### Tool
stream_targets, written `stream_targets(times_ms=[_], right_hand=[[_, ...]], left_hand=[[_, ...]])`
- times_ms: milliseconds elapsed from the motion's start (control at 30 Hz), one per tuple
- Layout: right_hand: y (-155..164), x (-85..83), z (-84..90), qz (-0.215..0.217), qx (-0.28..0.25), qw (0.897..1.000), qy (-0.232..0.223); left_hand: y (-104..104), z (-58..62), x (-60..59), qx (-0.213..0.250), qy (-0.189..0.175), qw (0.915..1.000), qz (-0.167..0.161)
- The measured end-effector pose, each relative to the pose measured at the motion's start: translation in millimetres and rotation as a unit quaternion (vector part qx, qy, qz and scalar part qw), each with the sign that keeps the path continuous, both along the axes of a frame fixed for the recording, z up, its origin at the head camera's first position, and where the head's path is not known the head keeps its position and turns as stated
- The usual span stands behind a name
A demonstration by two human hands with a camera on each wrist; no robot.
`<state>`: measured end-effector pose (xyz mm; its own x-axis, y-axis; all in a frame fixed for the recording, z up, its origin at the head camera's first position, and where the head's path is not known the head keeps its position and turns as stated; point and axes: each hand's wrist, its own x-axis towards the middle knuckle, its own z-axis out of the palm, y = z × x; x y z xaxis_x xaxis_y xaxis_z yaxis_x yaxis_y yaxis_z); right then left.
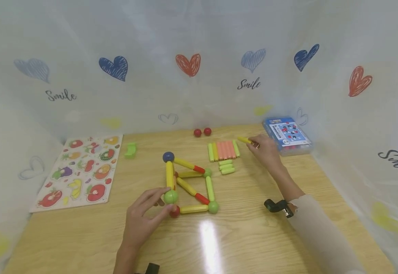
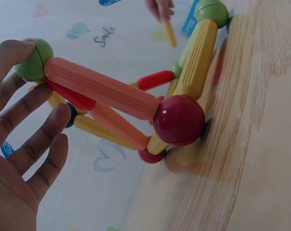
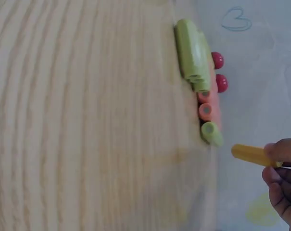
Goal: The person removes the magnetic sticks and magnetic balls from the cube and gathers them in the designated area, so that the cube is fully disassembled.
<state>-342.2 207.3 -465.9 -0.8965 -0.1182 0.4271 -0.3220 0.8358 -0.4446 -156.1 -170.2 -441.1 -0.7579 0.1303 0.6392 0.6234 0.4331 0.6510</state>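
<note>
My left hand (image 1: 144, 217) pinches a green ball (image 1: 171, 196) between thumb and fingers. That ball tops a construction of magnetic rods and balls; in the left wrist view a pink rod (image 2: 102, 89) runs from it down to a red ball (image 2: 179, 120). A blue ball (image 1: 168, 156) forms another corner, joined by yellow rods. Further right, my right hand (image 1: 265, 150) holds a yellow rod (image 1: 243, 140) by one end between thumb and fingers, its free end pointing left, near a row of green, yellow and pink rods (image 1: 224, 150).
Several short green rods (image 1: 226, 167) lie in front of the row. Two red balls (image 1: 197, 133) sit behind it. A blue boxed set (image 1: 288, 133) stands at the back right. At left lie a fruit picture board (image 1: 67, 156) and a small green block (image 1: 130, 150). A printed curtain surrounds the table.
</note>
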Motion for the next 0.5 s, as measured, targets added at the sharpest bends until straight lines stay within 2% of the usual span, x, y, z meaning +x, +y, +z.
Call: stream_targets(times_ms=[100,233,367,500], right_hand=[[5,-5.3,-15.0,-0.017,0.026,0.998,-0.053],[6,-6.8,-25.6,-0.025,0.023,0.993,-0.115],[3,-7.5,-30.6,-0.007,0.003,0.989,-0.146],[1,-8.3,-34.6,0.026,-0.011,0.987,-0.155]], left_hand=[[-1,-3.9,0.3,0.003,-0.004,1.0000,-0.003],[0,-6.6,0.7,0.005,-0.009,0.9999,-0.004],[0,-5.3,-0.2,0.009,0.000,0.9999,-0.007],[0,-1.0,-1.5,0.005,0.003,1.0000,-0.007]])
